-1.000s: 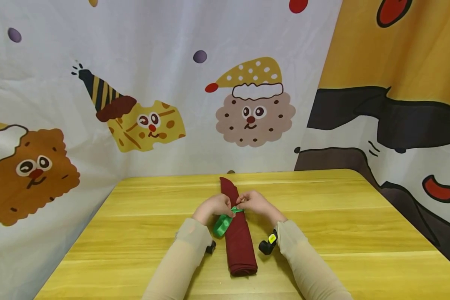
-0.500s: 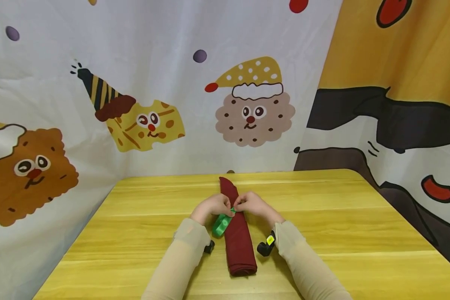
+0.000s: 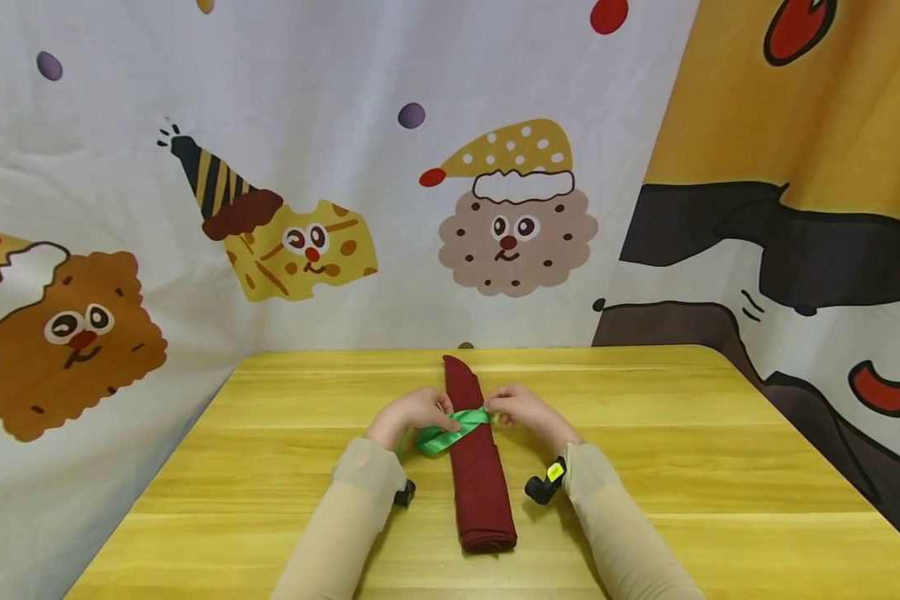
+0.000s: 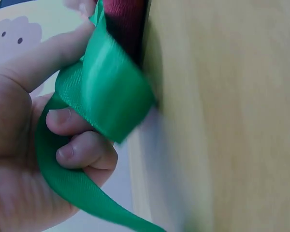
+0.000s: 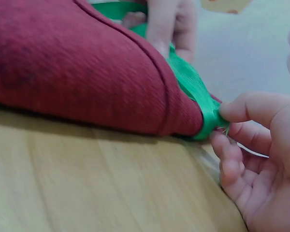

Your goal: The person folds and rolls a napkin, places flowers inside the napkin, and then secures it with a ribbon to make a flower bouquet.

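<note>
A dark red cloth roll [image 3: 483, 492] lies lengthwise on the table, its layers showing at the near end. Shiny green ribbon [image 3: 469, 423] crosses the roll at its upper half. On the left side, my left hand [image 3: 411, 414] grips the ribbon, which hangs in a loop below the fingers. The left wrist view shows a ribbon loop [image 4: 117, 87] under the thumb and a long tail running behind two curled fingers. At the roll's right edge, my right hand [image 3: 527, 411] pinches the ribbon; a frayed end shows between thumb and fingers [image 5: 227, 108] in the right wrist view.
The yellow wood-grain table [image 3: 682, 467] extends on both sides of the roll. Behind it hangs a white curtain [image 3: 330, 108] printed with cartoon figures. Both wrists wear black cameras, the right camera [image 3: 543, 485] with a yellow label.
My hands have moved apart, the left one leftward and the right one to the roll's right edge. The ribbon now stretches across the roll between them. The head view has shifted slightly.
</note>
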### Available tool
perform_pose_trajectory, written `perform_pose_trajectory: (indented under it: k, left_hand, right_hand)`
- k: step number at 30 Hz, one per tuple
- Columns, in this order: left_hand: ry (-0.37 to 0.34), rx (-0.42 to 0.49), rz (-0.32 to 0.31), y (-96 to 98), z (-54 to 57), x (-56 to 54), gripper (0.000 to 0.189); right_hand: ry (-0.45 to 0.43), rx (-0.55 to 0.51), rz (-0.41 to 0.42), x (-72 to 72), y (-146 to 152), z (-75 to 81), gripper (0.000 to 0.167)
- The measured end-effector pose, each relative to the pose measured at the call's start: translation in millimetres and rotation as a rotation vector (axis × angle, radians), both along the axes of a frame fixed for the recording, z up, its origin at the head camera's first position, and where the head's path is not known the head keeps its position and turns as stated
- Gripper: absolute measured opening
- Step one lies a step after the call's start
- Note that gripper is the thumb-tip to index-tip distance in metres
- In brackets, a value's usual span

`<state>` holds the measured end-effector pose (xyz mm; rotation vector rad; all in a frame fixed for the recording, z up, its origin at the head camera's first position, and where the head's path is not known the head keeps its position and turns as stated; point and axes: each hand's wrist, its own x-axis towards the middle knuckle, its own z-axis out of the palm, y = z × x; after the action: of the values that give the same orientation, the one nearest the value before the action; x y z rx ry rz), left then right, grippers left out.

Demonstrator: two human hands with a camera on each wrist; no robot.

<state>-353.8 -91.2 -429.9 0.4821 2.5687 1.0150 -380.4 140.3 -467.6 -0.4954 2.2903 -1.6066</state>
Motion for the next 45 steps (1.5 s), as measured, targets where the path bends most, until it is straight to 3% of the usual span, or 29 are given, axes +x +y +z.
perform_pose_trajectory:
  k: [3, 6, 13, 18, 27, 45]
  left_hand:
    - [0.002, 0.034, -0.01, -4.9, -0.6, -0.5, 0.019]
    - [-0.021, 0.084, -0.025, -11.6, -1.7, -0.8, 0.022]
    - [-0.081, 0.194, 0.02, -28.4, -5.5, -1.7, 0.022]
    - [-0.102, 0.252, 0.046, -38.4, -5.8, -0.7, 0.025]
    - [-0.094, 0.281, -0.003, -52.0, -6.0, 1.5, 0.029]
    - [-0.112, 0.257, 0.055, -68.3, -7.5, 4.1, 0.024]
  right_hand:
    - [-0.064, -0.104, -0.034, -2.6, 5.7, -4.8, 0.016]
    - [-0.089, -0.142, -0.08, -4.4, 8.4, -9.2, 0.015]
    - [-0.11, -0.146, -0.167, -5.6, 9.4, -10.6, 0.023]
    - [-0.12, -0.11, -0.166, -5.5, 12.7, -10.6, 0.03]
    - [-0.108, -0.097, -0.156, -4.4, 25.6, -9.2, 0.025]
    - [-0.079, -0.054, -0.197, 3.3, 62.7, -6.8, 0.026]
